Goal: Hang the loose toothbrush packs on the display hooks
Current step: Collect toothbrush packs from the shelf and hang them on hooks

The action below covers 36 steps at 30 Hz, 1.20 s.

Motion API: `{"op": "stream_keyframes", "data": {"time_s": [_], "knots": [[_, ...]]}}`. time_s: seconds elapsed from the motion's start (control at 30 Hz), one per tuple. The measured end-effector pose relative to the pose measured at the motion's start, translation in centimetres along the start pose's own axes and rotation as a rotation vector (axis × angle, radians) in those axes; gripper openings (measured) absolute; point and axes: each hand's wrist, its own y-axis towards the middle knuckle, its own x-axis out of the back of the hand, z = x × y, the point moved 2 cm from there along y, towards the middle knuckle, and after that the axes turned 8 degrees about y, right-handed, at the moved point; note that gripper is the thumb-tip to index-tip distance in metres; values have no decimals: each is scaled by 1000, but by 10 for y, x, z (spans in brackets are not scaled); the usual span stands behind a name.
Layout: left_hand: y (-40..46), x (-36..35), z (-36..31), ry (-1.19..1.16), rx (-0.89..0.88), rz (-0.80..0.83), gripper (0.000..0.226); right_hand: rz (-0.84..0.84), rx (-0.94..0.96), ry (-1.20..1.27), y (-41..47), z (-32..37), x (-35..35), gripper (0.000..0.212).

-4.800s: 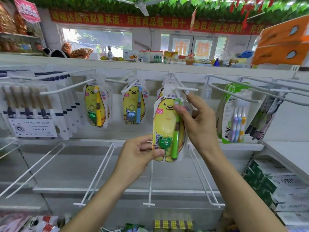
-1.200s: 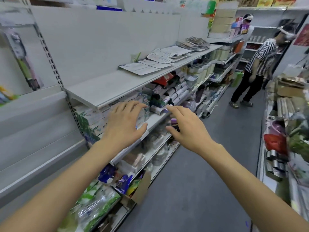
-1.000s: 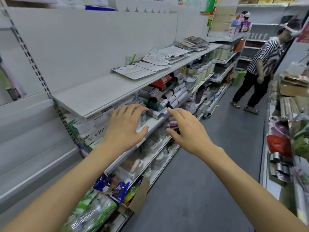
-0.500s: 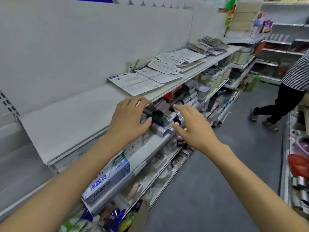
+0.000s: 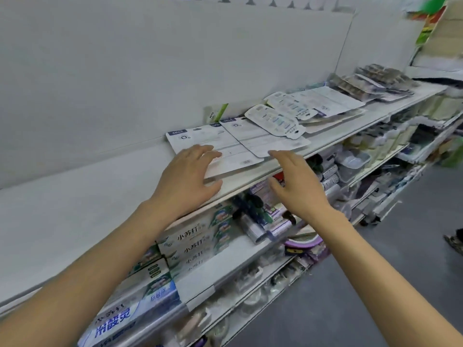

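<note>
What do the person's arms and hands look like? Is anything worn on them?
Both forearms are bare, with no sleeves in view. The left hand and the right hand wear no gloves; no rings, watch or bracelets are visible.

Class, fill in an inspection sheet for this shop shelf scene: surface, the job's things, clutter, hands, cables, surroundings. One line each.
Surface: white top shelf, bare at its near end.
Job's things: flat toothbrush packs lie loose and overlapping on the shelf; more packs piled further along. No display hooks in view.
Clutter: toothpaste boxes and tubes on the shelf below.
Hands: left hand open, fingers over the nearest pack; right hand open, at the shelf edge, holding nothing.
Cables: nothing seen.
Surroundings: grey aisle floor; white back panel.
</note>
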Motion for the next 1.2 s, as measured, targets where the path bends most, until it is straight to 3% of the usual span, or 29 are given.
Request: {"op": "stream_keyframes", "data": {"time_s": [0.23, 0.57, 0.77, 0.87, 0.97, 1.07, 1.2], "knots": [[43, -15, -28, 194, 243, 279, 77, 116, 120, 10, 89, -55, -4, 66], [58, -24, -66, 541, 331, 322, 61, 244, 277, -30, 119, -88, -12, 73], [35, -14, -68, 548, 409, 193, 85, 217, 391, 12, 118, -96, -3, 74], [16, -1, -64, 508, 367, -85, 93, 139, 444, 71, 115, -97, -1, 72], [-5, 15, -53, 252, 480, -371, 68, 72, 480, 148, 115, -99, 1, 77], [-20, 28, -51, -180, 660, -550, 34, 28, 471, 265, 115, -92, 4, 85], [-31, 29, -57, -868, 786, -822, 27, 27, 540, 320, 110, -74, -2, 85]]}}
